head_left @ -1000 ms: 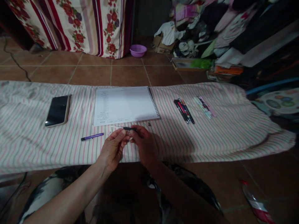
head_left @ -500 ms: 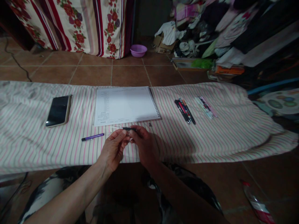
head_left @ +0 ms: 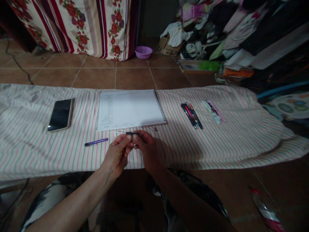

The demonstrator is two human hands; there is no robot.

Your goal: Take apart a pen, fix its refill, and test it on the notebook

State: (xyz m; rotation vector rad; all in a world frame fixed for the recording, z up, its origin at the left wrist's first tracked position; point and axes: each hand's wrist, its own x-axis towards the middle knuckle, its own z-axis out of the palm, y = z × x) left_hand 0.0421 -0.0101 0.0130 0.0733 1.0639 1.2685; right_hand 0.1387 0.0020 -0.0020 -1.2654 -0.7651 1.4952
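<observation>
My right hand (head_left: 149,148) is closed, with its thumb and fingers pinching a black pen (head_left: 130,133) whose thin, whitish refill-like rod points left. My left hand (head_left: 119,151) is closed in a pinch, its thumb and fingertips meeting the right hand's just below the pen. Whatever lies between the left fingertips is too small and too covered to make out. Just beyond both hands lies a white spiral notebook (head_left: 135,108) with printed margins. A purple pen with black ends (head_left: 96,142) rests left of my left hand. Right of the pinch sits a small dark piece (head_left: 155,129).
A smartphone (head_left: 60,114) lies at the left on the striped cloth (head_left: 229,141). To the right are several dark pens (head_left: 191,116) and several pale pens (head_left: 213,111). A purple basin (head_left: 143,52) stands on the tiled floor, and a bottle (head_left: 266,209) lies lower right.
Almost nothing differs. Both hands keep the same pinch around the pen, with only a tiny shift of the fingers and of the view.
</observation>
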